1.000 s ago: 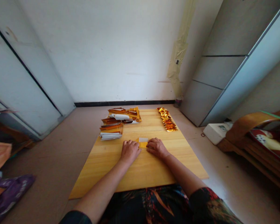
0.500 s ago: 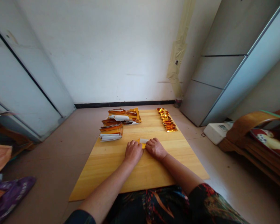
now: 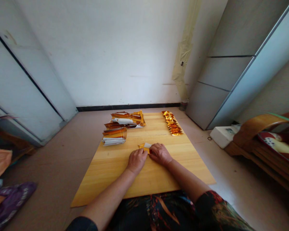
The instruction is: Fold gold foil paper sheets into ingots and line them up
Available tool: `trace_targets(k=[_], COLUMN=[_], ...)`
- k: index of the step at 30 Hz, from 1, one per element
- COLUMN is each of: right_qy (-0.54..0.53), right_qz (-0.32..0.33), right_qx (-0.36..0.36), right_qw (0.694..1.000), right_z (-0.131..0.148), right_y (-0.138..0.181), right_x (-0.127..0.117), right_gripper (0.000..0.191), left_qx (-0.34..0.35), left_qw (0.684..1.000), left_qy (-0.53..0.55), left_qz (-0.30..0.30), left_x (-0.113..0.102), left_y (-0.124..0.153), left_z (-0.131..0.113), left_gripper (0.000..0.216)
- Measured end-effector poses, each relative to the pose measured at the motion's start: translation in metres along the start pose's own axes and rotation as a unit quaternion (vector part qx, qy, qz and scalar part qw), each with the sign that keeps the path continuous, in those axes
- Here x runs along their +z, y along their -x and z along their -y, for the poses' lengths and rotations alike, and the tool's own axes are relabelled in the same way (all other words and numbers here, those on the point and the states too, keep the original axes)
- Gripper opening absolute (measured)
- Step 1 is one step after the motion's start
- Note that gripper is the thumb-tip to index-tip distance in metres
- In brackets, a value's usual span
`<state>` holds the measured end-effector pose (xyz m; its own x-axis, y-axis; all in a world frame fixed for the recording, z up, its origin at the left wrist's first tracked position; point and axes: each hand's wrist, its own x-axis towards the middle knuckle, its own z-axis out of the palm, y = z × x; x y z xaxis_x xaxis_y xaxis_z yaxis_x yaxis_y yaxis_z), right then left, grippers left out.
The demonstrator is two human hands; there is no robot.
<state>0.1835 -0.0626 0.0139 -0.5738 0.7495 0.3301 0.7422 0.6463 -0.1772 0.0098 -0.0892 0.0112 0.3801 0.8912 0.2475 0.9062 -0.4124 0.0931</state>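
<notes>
On the wooden board in front of me lies a small piece of gold paper (image 3: 147, 145) with a whitish patch on top, partly folded. My left hand (image 3: 136, 160) grips its near left edge with bent fingers. At its right side my right hand (image 3: 161, 154) is closed on the same paper, covering that end. Farther back on the left stand stacks of flat gold paper sheets (image 3: 115, 133) with white edges. Toward the back right runs a row of shiny folded gold paper pieces (image 3: 172, 123), apart from both hands.
The light wooden board (image 3: 106, 175) reaches from my lap toward the white wall. A grey refrigerator (image 3: 214, 83) stands at the back right. Beside it are a white box (image 3: 223, 137) and a wooden seat (image 3: 252, 154). A purple bag (image 3: 19, 199) lies at the left.
My left hand has drawn slightly down and left, baring more of the gold paper's left end. My right fingers have curled a little more over the right end.
</notes>
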Motion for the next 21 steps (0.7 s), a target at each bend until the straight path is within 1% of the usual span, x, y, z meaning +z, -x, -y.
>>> trace_targets(k=[4, 8, 13, 16, 19, 21], right_qy=[0.025, 0.061, 0.065, 0.054, 0.052, 0.045], right_qz=[0.009, 0.015, -0.016, -0.018, -0.021, -0.034], right_qx=[-0.027, -0.037, -0.054, -0.064, -0.052, -0.039], right_qw=[0.999, 0.997, 0.996, 0.996, 0.997, 0.998], right_z=[-0.004, -0.007, -0.007, -0.006, -0.004, -0.002], right_y=[-0.001, -0.001, -0.002, -0.003, -0.002, -0.002], right_x=[0.004, 0.010, 0.012, 0.012, 0.010, 0.009], right_gripper=[0.019, 0.022, 0.020, 0.020, 0.020, 0.020], left_qx=[-0.010, -0.005, -0.018, -0.027, -0.026, -0.020], left_qw=[1.000, 1.000, 1.000, 0.999, 1.000, 1.000], left_qy=[0.008, -0.001, -0.007, -0.004, -0.001, -0.006], left_qz=[-0.008, 0.003, 0.018, 0.019, 0.013, 0.008], left_x=[-0.002, -0.006, -0.008, -0.006, -0.003, -0.002], left_y=[0.000, -0.001, -0.005, -0.007, -0.007, -0.007], left_z=[0.000, -0.002, -0.005, -0.005, -0.004, -0.003], left_gripper=[0.023, 0.025, 0.025, 0.026, 0.028, 0.028])
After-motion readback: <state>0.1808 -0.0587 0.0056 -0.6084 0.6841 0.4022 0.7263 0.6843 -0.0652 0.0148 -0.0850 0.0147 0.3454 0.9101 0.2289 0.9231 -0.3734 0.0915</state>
